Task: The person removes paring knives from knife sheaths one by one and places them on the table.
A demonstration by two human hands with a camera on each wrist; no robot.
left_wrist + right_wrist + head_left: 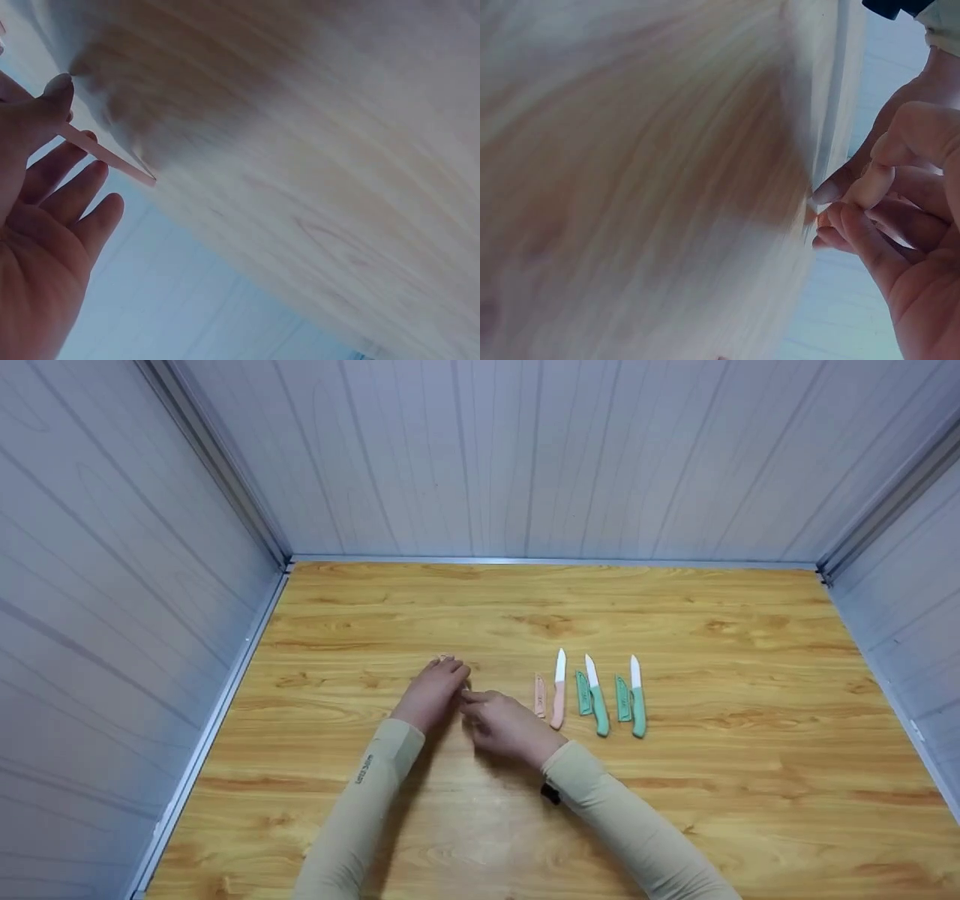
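My left hand [435, 690] pinches a slim pink knife sheath [112, 159] between thumb and fingers; its other fingers stretch out beside it. Close on its right, my right hand [510, 727] grips the pale pink handle [870, 187] of a small knife with curled fingers. The hands meet just above the tabletop, and the blade of this knife is hidden. Right of them lie a pink-handled knife [559, 701] with a pink sheath [539, 696], and two green-handled knives, one in the middle [600, 712] and one farthest right [638, 712]. Their white blades are bare and point away from me.
A green sheath [583, 694] touches the middle knife, and another green sheath [622, 699] lies beside the rightmost one. The wood-grain table [750, 660] is bounded by pale panel walls [495, 457] at the back and both sides.
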